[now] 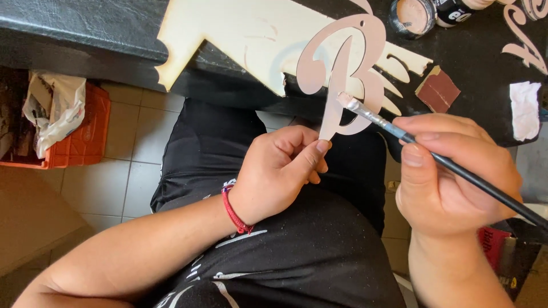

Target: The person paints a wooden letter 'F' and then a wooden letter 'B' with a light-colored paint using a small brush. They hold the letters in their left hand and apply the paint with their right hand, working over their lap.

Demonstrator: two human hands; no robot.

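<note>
A view from above onto a seated person's lap and two bare hands. The left hand (279, 171), with a red cord bracelet (235, 212) at the wrist, has its fingers (317, 149) closed on the bottom tip of a flat wooden cutout letter (342, 68), a curly script shape painted pale pink, held upright over the edge of a black table (485, 57). The right hand (451, 171) has its fingers closed around a thin paintbrush (434, 157) with a black handle and silver ferrule; its pink-loaded bristles touch the letter's lower right curve.

Behind the letter, a larger unpainted wooden cutout (240, 34) lies on the table and juts past its edge. Near it on the table are a small brown sandpaper piece (438, 90), a white scrap of paper (525, 109), an open paint jar (412, 16) with pink paint, a second jar just beside it, and another pink cutout piece (522, 40) at the top right.

Below, the person wears black clothing (297, 251) with white markings. On the tiled floor (114, 177) at left sits an orange plastic crate (80, 140) holding a white bag (54, 108).
</note>
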